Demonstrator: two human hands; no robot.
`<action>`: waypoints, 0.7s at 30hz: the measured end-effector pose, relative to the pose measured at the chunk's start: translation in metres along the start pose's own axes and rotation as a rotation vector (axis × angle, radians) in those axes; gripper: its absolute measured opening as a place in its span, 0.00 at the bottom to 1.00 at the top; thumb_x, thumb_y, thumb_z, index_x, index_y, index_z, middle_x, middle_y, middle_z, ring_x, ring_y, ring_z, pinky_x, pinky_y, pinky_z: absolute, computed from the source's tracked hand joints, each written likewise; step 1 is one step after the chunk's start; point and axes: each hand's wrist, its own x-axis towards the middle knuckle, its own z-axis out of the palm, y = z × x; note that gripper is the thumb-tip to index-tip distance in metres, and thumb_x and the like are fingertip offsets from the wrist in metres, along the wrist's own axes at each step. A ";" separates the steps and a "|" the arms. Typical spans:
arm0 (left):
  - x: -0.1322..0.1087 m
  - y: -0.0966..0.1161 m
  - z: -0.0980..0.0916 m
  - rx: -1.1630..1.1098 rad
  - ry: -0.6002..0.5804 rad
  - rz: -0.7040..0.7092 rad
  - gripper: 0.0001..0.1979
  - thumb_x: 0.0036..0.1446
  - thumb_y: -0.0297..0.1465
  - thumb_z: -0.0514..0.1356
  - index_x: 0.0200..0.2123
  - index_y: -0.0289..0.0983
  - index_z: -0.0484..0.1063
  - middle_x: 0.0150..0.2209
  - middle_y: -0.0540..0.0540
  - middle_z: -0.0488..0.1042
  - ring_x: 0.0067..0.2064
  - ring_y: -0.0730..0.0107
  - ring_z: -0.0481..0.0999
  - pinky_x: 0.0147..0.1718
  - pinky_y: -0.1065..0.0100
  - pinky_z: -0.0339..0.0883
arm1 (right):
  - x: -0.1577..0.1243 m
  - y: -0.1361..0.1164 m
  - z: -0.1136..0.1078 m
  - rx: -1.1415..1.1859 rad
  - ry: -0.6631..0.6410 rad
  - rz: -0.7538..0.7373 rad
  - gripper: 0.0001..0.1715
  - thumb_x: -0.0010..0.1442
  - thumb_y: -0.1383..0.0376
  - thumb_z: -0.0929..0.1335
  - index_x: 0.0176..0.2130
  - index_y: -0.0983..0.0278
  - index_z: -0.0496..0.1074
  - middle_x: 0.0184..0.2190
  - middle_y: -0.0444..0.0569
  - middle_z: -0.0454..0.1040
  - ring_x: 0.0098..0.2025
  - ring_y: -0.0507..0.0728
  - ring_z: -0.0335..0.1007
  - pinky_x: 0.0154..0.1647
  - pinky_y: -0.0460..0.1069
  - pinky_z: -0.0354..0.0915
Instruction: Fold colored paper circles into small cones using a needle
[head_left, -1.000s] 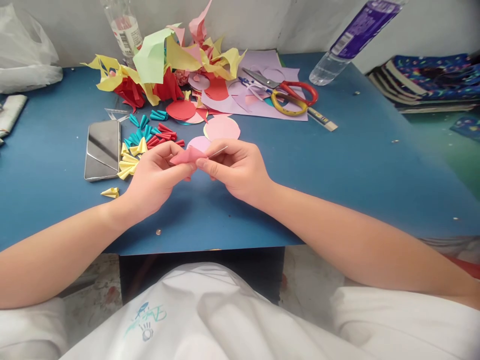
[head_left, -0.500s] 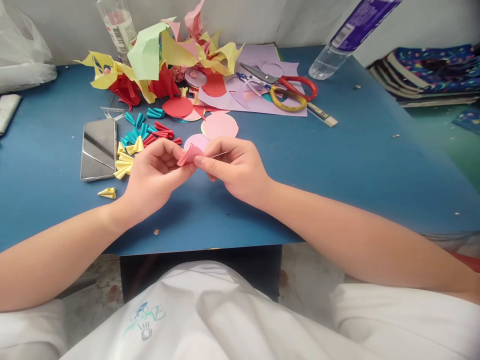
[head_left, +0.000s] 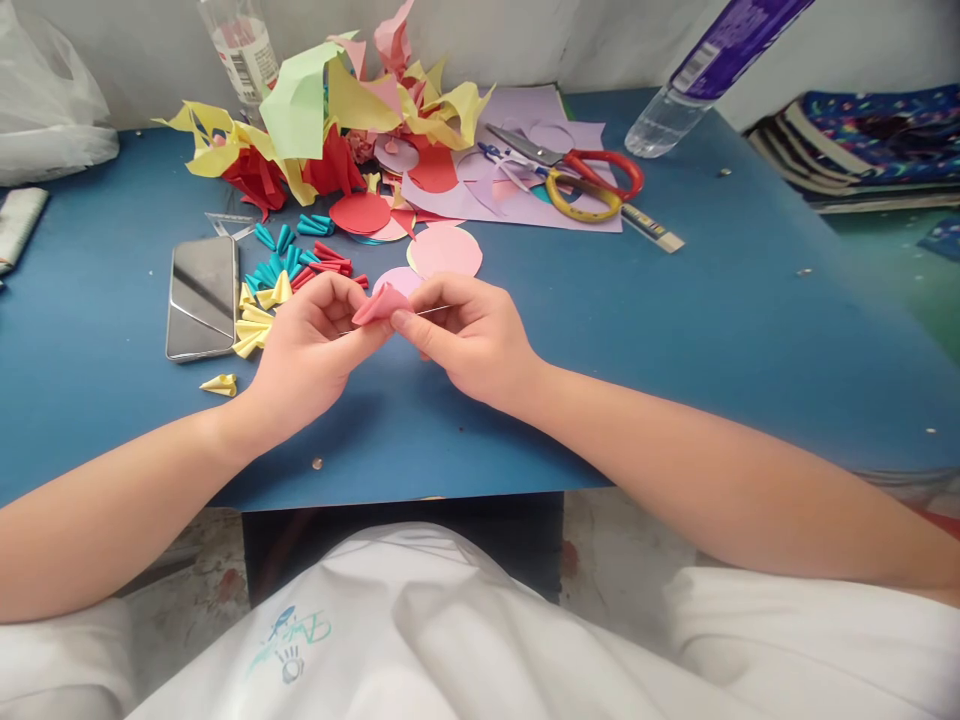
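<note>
Above the flat blue worktop (head_left: pixel 675 310), the small pink paper piece (head_left: pixel 383 304) has been curled tighter, apparently around a thin pale stick (head_left: pixel 436 310); rolling seems further along. It is pinched by the left hand (head_left: pixel 311 350) and right hand (head_left: pixel 480 335), fingers closed.

Curled pink paper (head_left: pixel 382 304), pinched between both hands (head_left: pixel 480 338), thin pale stick (head_left: pixel 436 310) beside it

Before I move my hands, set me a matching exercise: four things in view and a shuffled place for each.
1. small pink folded paper piece
2. black rectangular phone
3. metal scissors with red and yellow handles
4. clear plastic bottle with purple label

A. lying partly over flat lilac paper
B. held by left hand and right hand
C. right of the scissors
D. left of the clustered yellow paper cones

Pairs: 1-B, 2-D, 3-A, 4-C
</note>
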 end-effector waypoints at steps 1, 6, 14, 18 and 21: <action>0.001 0.000 -0.001 -0.014 0.000 -0.013 0.25 0.55 0.41 0.89 0.33 0.41 0.76 0.32 0.52 0.77 0.36 0.70 0.76 0.39 0.64 0.71 | 0.000 0.001 0.000 -0.019 0.002 -0.048 0.30 0.71 0.38 0.86 0.40 0.58 0.82 0.37 0.47 0.84 0.34 0.57 0.77 0.34 0.54 0.76; 0.003 0.002 -0.003 -0.064 0.024 -0.088 0.19 0.53 0.31 0.84 0.33 0.42 0.75 0.32 0.53 0.77 0.36 0.70 0.77 0.40 0.64 0.70 | 0.003 0.011 -0.005 -0.182 0.049 -0.328 0.22 0.77 0.42 0.82 0.49 0.57 0.86 0.35 0.45 0.84 0.32 0.56 0.76 0.34 0.54 0.78; 0.005 0.002 -0.002 -0.109 -0.002 -0.181 0.15 0.51 0.27 0.80 0.32 0.42 0.77 0.31 0.52 0.81 0.35 0.70 0.79 0.41 0.63 0.75 | 0.001 0.019 -0.009 -0.330 0.057 -0.474 0.06 0.79 0.58 0.78 0.47 0.55 0.82 0.37 0.43 0.86 0.31 0.55 0.76 0.34 0.52 0.77; 0.006 -0.001 -0.002 -0.137 0.017 -0.225 0.17 0.49 0.27 0.82 0.32 0.42 0.77 0.30 0.53 0.81 0.35 0.69 0.81 0.41 0.64 0.75 | 0.003 0.015 -0.013 -0.393 -0.031 -0.477 0.04 0.78 0.63 0.75 0.47 0.56 0.85 0.39 0.47 0.90 0.32 0.56 0.80 0.36 0.53 0.78; 0.006 -0.001 -0.001 -0.149 0.024 -0.235 0.16 0.46 0.27 0.81 0.33 0.42 0.79 0.31 0.53 0.83 0.35 0.70 0.80 0.41 0.64 0.74 | 0.004 0.014 -0.015 -0.421 -0.058 -0.414 0.05 0.76 0.61 0.76 0.49 0.56 0.86 0.39 0.47 0.89 0.34 0.58 0.81 0.39 0.55 0.80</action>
